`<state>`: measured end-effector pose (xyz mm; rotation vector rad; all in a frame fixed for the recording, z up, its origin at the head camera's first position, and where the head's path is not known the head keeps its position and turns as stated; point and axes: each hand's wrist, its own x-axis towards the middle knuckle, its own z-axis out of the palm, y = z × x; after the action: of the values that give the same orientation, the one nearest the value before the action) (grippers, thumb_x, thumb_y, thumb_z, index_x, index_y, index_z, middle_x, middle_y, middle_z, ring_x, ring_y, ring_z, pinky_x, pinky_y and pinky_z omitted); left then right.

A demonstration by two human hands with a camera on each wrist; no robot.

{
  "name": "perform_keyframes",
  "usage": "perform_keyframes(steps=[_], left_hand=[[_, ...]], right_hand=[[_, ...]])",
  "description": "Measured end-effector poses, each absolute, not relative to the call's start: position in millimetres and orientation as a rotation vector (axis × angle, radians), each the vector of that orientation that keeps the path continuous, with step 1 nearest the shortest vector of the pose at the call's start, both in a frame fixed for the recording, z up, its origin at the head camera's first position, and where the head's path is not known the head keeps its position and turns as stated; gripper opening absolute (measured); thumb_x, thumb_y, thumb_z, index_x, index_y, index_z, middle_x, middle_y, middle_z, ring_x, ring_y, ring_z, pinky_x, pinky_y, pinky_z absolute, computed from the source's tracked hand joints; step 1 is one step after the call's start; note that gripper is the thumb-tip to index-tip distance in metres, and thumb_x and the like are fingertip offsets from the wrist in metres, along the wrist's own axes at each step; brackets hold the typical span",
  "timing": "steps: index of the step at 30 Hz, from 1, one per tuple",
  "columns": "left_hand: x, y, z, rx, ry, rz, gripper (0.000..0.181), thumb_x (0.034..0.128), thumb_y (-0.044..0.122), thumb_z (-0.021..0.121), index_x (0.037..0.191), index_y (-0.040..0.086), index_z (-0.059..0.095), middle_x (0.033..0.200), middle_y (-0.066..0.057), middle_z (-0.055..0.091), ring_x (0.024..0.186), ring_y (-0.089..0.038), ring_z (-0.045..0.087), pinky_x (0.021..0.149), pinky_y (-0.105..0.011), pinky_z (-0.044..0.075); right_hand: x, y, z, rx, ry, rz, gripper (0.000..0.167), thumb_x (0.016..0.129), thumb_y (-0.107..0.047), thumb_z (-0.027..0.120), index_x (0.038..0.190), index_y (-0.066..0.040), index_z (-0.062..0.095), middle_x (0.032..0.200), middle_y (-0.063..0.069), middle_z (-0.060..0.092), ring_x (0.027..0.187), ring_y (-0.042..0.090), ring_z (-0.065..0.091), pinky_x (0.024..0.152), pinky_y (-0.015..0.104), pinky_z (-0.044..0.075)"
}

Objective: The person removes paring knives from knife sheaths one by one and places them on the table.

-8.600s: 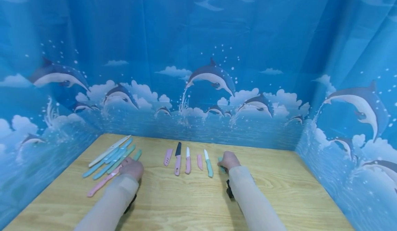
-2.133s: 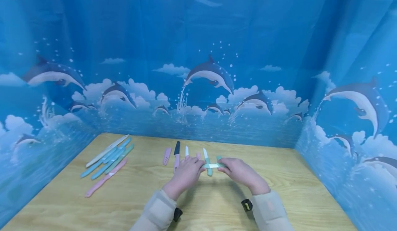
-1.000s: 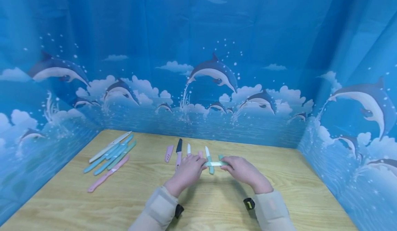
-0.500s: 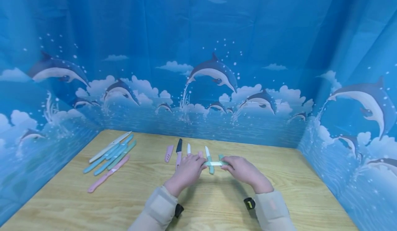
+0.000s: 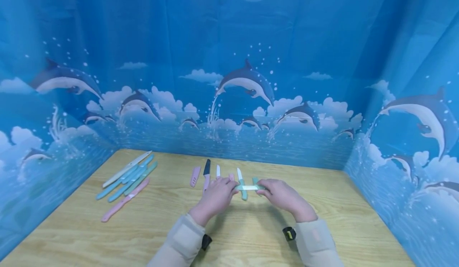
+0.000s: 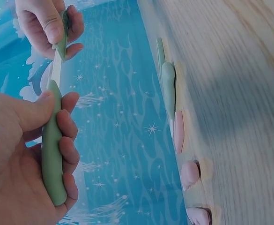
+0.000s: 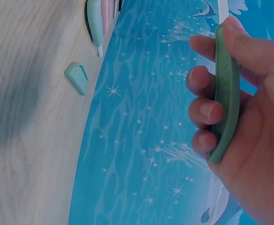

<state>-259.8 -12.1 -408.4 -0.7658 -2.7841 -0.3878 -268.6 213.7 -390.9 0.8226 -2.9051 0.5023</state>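
My left hand (image 5: 218, 195) grips the green handle (image 6: 52, 145) of a knife, fingers curled round it. Its pale blade (image 5: 248, 187) spans the space between my hands, above the table. In my right hand (image 5: 282, 197) is a green blade sheath (image 7: 227, 89), held between thumb and curled fingers. The blade meets the sheath's mouth; how deep its tip sits is hidden. Below the hands lie a green paring knife (image 5: 244, 195) with a white blade and another green sheath (image 7: 77, 78).
Beside the left hand lie a pink sheath (image 5: 231, 177), a white-bladed pink knife (image 5: 218, 171), a black-bladed pink knife (image 5: 207, 167) and a slotted pink sheath (image 5: 195, 176). At the table's left are several blue, green and white knives (image 5: 132, 175) and a pink one (image 5: 125, 200).
From the pile at left, my left hand has come to the middle, now holding the green knife. My right hand has lifted a green sheath to it. Over the last second both barely move.
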Motion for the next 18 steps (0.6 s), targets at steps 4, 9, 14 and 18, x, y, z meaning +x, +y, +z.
perform_keyframes(steps=[4, 9, 14, 18], left_hand=[[-261.0, -13.4, -407.7, -0.758, -2.789, -0.391, 0.030, 0.0977, 0.032, 0.055, 0.120, 0.014, 0.065, 0.112, -0.003, 0.067, 0.109, -0.021, 0.061, 0.087, -0.037, 0.048], [-262.8, -15.3, -408.0, -0.741, -2.803, -0.459, 0.029, 0.0974, 0.029, 0.056, 0.120, 0.013, 0.065, 0.113, -0.004, 0.067, 0.110, -0.023, 0.060, 0.091, -0.040, 0.048], [-269.1, -16.7, -409.8, -0.664, -2.811, -0.552, 0.021, 0.0967, 0.027, 0.057, 0.111, 0.014, 0.066, 0.098, 0.000, 0.067, 0.095, -0.020, 0.062, 0.089, -0.045, 0.047], [-278.1, -13.6, -410.0, -0.609, -2.851, -0.667, 0.018, 0.0979, 0.025, 0.056, 0.109, 0.013, 0.065, 0.091, 0.002, 0.065, 0.086, -0.018, 0.062, 0.089, -0.049, 0.046]], right_hand=[[-270.8, 212.9, -390.3, 0.811, -2.903, 0.500, 0.020, 0.095, -0.027, 0.060, 0.109, -0.014, 0.068, 0.090, -0.007, 0.066, 0.079, 0.007, 0.060, 0.071, 0.032, 0.051], [-273.6, 216.4, -391.0, 0.798, -2.914, 0.501, 0.019, 0.095, -0.025, 0.060, 0.109, -0.013, 0.067, 0.091, -0.005, 0.067, 0.080, 0.009, 0.061, 0.073, 0.034, 0.052], [-275.3, 227.3, -391.3, 0.622, -2.963, 0.561, 0.027, 0.098, -0.024, 0.056, 0.118, -0.007, 0.063, 0.110, 0.007, 0.069, 0.102, 0.025, 0.065, 0.091, 0.046, 0.052], [-278.6, 235.1, -392.1, 0.502, -3.009, 0.610, 0.031, 0.101, -0.022, 0.050, 0.123, -0.001, 0.058, 0.114, 0.014, 0.066, 0.108, 0.033, 0.062, 0.095, 0.051, 0.049]])
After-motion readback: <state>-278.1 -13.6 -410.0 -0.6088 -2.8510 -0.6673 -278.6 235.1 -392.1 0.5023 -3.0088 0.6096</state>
